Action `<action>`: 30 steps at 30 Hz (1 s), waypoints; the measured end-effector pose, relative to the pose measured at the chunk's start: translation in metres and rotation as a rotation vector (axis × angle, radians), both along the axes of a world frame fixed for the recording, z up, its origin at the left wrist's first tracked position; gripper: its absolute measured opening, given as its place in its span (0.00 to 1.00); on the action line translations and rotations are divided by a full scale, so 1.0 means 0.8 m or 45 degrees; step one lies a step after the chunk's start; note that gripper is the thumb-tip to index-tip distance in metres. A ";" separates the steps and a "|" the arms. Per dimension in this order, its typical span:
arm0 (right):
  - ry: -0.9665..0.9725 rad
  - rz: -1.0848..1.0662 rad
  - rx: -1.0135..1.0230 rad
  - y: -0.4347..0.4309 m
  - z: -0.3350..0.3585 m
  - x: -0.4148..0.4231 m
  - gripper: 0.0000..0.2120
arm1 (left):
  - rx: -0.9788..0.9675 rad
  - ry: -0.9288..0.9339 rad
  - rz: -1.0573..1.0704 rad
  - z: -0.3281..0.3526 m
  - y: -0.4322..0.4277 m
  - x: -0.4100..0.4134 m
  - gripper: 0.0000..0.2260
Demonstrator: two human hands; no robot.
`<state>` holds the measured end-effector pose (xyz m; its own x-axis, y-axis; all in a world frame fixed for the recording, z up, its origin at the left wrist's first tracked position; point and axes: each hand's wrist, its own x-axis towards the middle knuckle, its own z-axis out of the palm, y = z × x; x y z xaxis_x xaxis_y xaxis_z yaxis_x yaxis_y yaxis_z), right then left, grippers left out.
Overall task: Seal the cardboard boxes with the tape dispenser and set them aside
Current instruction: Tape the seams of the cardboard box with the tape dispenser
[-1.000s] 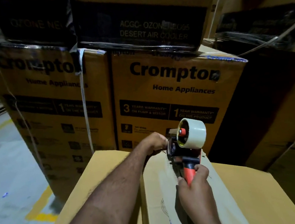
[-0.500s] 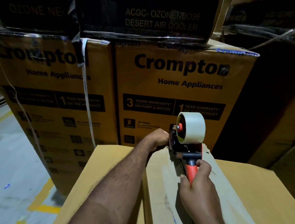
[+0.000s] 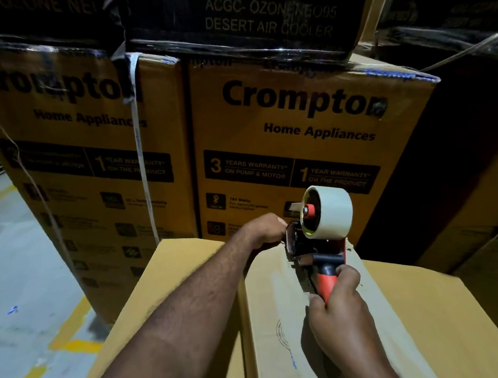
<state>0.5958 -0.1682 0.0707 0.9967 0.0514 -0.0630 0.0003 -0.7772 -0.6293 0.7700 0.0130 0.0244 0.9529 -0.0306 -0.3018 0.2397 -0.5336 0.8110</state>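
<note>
While right hand [image 3: 339, 307] grips red-handled tape dispenser [image 3: 320, 240] | left hand [image 3: 267, 228] curled, hold unclear

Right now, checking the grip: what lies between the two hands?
Head view: only the tape dispenser, its front by the left hand, its red handle gripped by the right hand, above the cardboard box.

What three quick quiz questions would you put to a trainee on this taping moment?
1. True or false: the right hand grips the tape dispenser by its red handle.
2. Where on the cardboard box top is the dispenser? A near edge; B far edge; C left corner.
3. Fill in: the stacked cartons behind read "Crompton Home ____".
Key: 1 true; 2 B; 3 Appliances.
</note>
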 end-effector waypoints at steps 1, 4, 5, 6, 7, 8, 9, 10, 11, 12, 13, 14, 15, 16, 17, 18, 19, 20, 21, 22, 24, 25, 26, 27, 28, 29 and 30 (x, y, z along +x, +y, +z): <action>0.004 0.011 -0.009 -0.001 0.001 0.002 0.24 | 0.002 -0.032 -0.005 -0.001 -0.001 0.001 0.03; -0.001 0.044 -0.052 -0.006 0.003 0.009 0.21 | 0.046 -0.219 0.061 -0.005 -0.003 -0.001 0.05; -0.002 0.050 -0.062 -0.007 0.004 0.011 0.20 | 0.102 -0.282 0.086 -0.008 -0.004 -0.001 0.07; -0.001 0.052 -0.069 -0.008 0.005 0.011 0.19 | 0.169 -0.326 0.100 -0.011 -0.005 0.000 0.08; 0.000 0.059 -0.072 -0.007 0.004 0.013 0.19 | 0.217 -0.336 0.100 -0.012 -0.004 0.000 0.09; 0.004 0.061 -0.074 -0.008 0.004 0.013 0.18 | 0.227 -0.322 0.075 -0.012 -0.003 -0.001 0.08; 0.010 0.058 -0.069 -0.008 0.004 0.014 0.18 | 0.198 -0.276 0.024 -0.010 0.001 -0.002 0.07; 0.024 0.053 -0.061 -0.008 0.006 0.014 0.18 | 0.148 -0.215 -0.037 -0.004 0.006 -0.004 0.08; 0.038 0.050 -0.055 -0.009 0.008 0.015 0.17 | 0.109 -0.142 -0.090 0.001 0.012 -0.007 0.10; 0.054 0.047 -0.056 -0.010 0.009 0.016 0.16 | 0.081 -0.075 -0.133 0.005 0.019 -0.009 0.11; 0.062 0.047 -0.067 -0.010 0.010 0.017 0.14 | 0.063 -0.020 -0.165 0.009 0.025 -0.011 0.12; 0.064 0.054 -0.089 -0.010 0.010 0.017 0.13 | 0.060 0.024 -0.186 0.009 0.030 -0.011 0.11; 0.058 0.069 -0.124 -0.009 0.010 0.018 0.12 | 0.081 0.054 -0.197 0.009 0.032 -0.010 0.09; 0.050 0.085 -0.157 -0.008 0.009 0.017 0.12 | 0.114 0.062 -0.197 0.008 0.033 -0.009 0.08; 0.043 0.094 -0.182 -0.006 0.009 0.016 0.11 | 0.139 0.050 -0.190 0.007 0.032 -0.009 0.08; 0.035 0.096 -0.196 -0.004 0.009 0.016 0.11 | 0.143 0.029 -0.180 0.006 0.030 -0.008 0.08; 0.034 0.093 -0.203 -0.003 0.011 0.016 0.11 | 0.133 0.006 -0.177 0.006 0.028 -0.009 0.08; 0.039 0.086 -0.206 -0.003 0.013 0.016 0.11 | 0.116 -0.006 -0.184 0.007 0.027 -0.010 0.08; 0.047 0.081 -0.212 -0.004 0.016 0.016 0.11 | 0.103 -0.012 -0.192 0.006 0.027 -0.010 0.08; 0.056 0.080 -0.225 -0.006 0.018 0.015 0.11 | 0.098 -0.011 -0.197 0.005 0.028 -0.010 0.07; 0.071 0.089 -0.252 -0.014 0.021 0.009 0.11 | 0.112 -0.010 -0.202 0.003 0.029 -0.007 0.07; 0.078 0.097 -0.268 -0.018 0.022 0.004 0.11 | 0.128 -0.020 -0.192 0.002 0.029 -0.006 0.08; 0.083 0.105 -0.282 -0.023 0.022 -0.002 0.10 | 0.140 -0.037 -0.180 0.003 0.027 -0.006 0.09; 0.087 0.114 -0.294 -0.029 0.023 -0.008 0.09 | 0.141 -0.054 -0.175 0.004 0.024 -0.008 0.10; 0.092 0.123 -0.303 -0.035 0.023 -0.016 0.09 | 0.129 -0.075 -0.175 0.005 0.021 -0.011 0.11; 0.103 0.136 -0.311 -0.041 0.023 -0.023 0.09 | 0.121 -0.104 -0.170 0.006 0.017 -0.014 0.11; 0.118 0.149 -0.316 -0.047 0.023 -0.031 0.09 | 0.115 -0.137 -0.154 0.006 0.014 -0.017 0.10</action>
